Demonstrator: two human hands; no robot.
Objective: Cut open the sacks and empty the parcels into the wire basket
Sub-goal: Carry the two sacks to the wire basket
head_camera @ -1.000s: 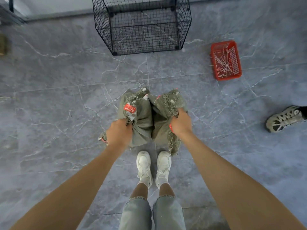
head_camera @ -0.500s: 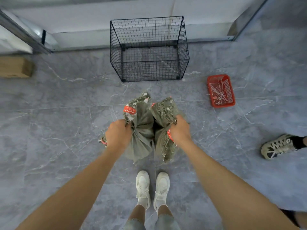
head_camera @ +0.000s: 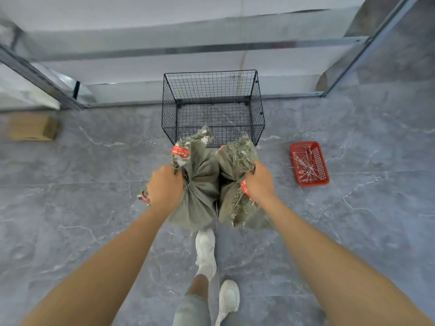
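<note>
Grey marble floor underfoot — each fist is clenched on a gathered sack neck: left hand [head_camera: 164, 187] on the left sack [head_camera: 200, 184], right hand [head_camera: 260, 184] on the right sack [head_camera: 235, 175]. Just beyond them, the wire basket [head_camera: 169, 109] looks empty — cutting and emptying seemingly remain.

- Head view: a single wide-angle camera worn on the person's head, aimed forward and steeply down.
- Near: forearms and shoes [head_camera: 205, 251] fill the lower frame.
- Far: wire basket [head_camera: 213, 107] before the wall.
</note>
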